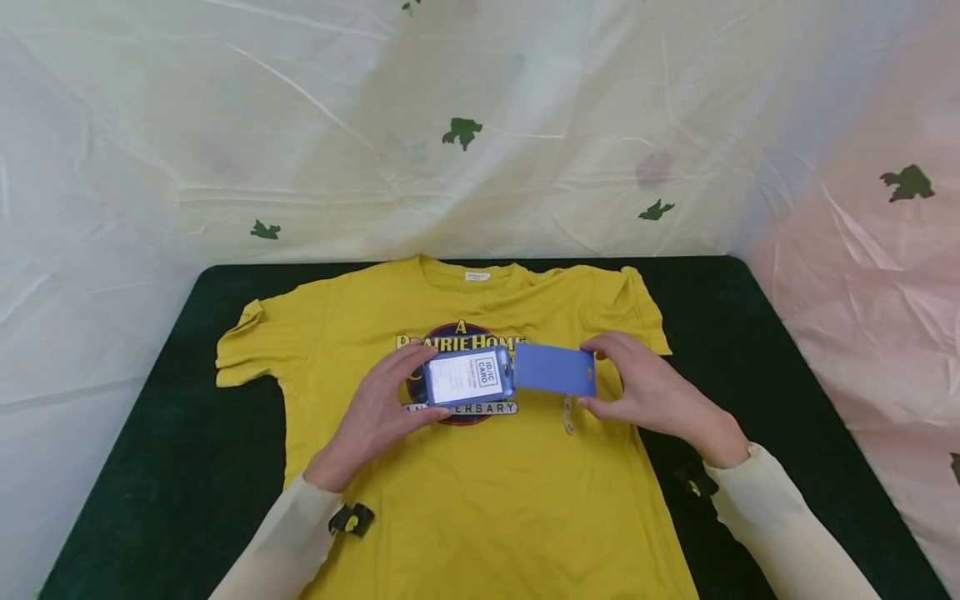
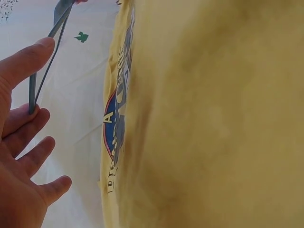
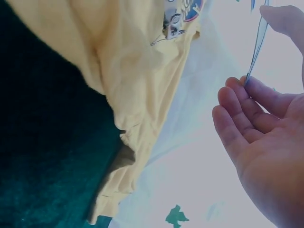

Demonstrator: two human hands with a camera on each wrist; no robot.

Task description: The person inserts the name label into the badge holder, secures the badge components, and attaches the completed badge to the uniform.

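Held up over a yellow T-shirt (image 1: 480, 483) are two blue parts of a badge holder, close together end to end. My left hand (image 1: 386, 404) pinches the badge holder (image 1: 467, 375) by its edges, thumb below and a finger above. A white card printed "ID/IC CARD" shows in it. My right hand (image 1: 645, 387) pinches a flat blue plastic cover (image 1: 555, 369) at its outer end. In the left wrist view the holder (image 2: 33, 90) appears edge-on between thumb and finger. The cover (image 3: 259, 40) is likewise edge-on in the right wrist view, with the other fingers extended.
The T-shirt lies spread on a dark green table (image 1: 150, 467), its printed chest partly behind the badge holder. A small strap clip (image 1: 567, 415) shows just below the cover, and on the shirt in the right wrist view. Pale cloth (image 1: 337, 150) hangs around the table.
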